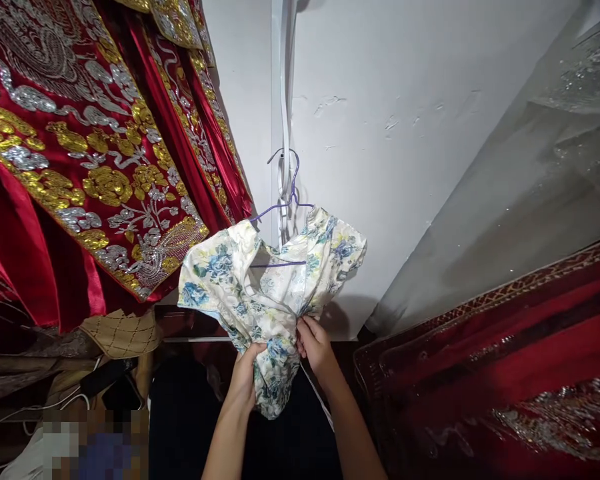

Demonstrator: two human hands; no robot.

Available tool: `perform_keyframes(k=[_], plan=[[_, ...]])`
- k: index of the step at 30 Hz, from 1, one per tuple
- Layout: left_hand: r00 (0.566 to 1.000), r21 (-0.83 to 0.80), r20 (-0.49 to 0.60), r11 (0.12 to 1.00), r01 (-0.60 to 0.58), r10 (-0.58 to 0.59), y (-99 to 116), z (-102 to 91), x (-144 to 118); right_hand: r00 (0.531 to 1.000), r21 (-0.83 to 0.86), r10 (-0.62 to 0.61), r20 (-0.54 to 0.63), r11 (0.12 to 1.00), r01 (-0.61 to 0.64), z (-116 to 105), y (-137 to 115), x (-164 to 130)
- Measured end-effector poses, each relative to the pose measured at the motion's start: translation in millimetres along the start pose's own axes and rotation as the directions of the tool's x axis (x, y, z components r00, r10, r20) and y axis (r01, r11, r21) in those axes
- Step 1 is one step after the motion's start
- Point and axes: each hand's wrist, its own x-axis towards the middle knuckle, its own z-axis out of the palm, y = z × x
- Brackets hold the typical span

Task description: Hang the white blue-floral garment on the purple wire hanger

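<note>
Both hands are gripping a floral dress [260,287]: the left hand [245,380] is pinching its bunched lower cloth, the right hand [314,345] is clutching the gathered fabric beside it. Dress is hanging on a purple hanger [285,203] against the white wall [405,133], beside red embroidered robes [80,153].

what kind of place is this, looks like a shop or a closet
Probably a costume or bridal-wear storeroom, though a home closet is possible. Red garments with gold and silver embroidery hang against a white wall, and both hands gather a floral dress on a purple wire hanger.
</note>
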Motion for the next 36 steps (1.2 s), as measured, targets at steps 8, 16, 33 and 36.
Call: perform_keyframes(k=[8,16,33,36], plan=[[0.998,-0.022,-0.037,0.999,-0.045,0.044,1,1.6,-4,0.992,-0.001,0.029,0.121,1.0,-0.029,-1,-4,-18],[0.945,0.259,-0.102,0.925,-0.276,0.311,16,-5.7,4,0.979,-0.178,-0.071,0.19,0.978,0.105,-7,-41,-22],[0.602,0.54,0.503,0.318,-0.779,0.62,20,37.4,-24,0.951,-0.161,0.142,0.275,0.982,-0.1,12,-65,-28],[0.648,0.531,0.508,0.386,-0.754,0.568,8,34.9,-24,0.989,-0.032,0.008,0.151,0.999,-0.003,13,-91,-4]])
